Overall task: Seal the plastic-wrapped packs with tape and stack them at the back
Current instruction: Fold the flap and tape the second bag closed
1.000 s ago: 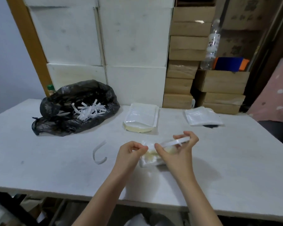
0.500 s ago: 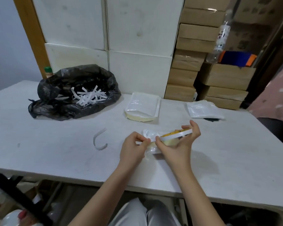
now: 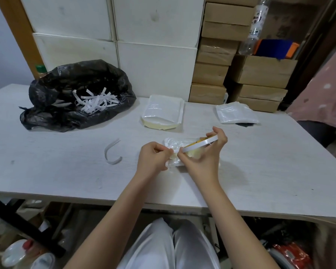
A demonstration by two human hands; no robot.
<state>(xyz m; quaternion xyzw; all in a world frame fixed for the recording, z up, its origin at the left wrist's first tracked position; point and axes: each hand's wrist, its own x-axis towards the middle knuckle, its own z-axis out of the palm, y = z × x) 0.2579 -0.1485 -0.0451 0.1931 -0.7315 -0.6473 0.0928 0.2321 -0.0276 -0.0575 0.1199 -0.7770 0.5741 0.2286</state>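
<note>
Two bare hands work over a crinkled plastic-wrapped pack lying near the middle of the white counter, a little toward its front edge. The right hand grips a thin roll of white tape, thumb at the roll's near end and curled fingers around its far side, holding it tilted just above the pack. The left hand is curled into a loose fist against the pack's left end, its fingertips pinching at the spot where the tape's end meets the wrap; whether they hold the tape end or the plastic cannot be told. Farther back on the counter sits a stack of wrapped packs with a pale yellow layer showing at its front edge, and to its right, well apart, lies another flat clear packet. At the left rear a black plastic bag lies open, white paper strips piled inside. One curled white strip lies loose on the counter, left of the hands. Brown cardboard boxes and white boxes stand stacked behind the counter.
</note>
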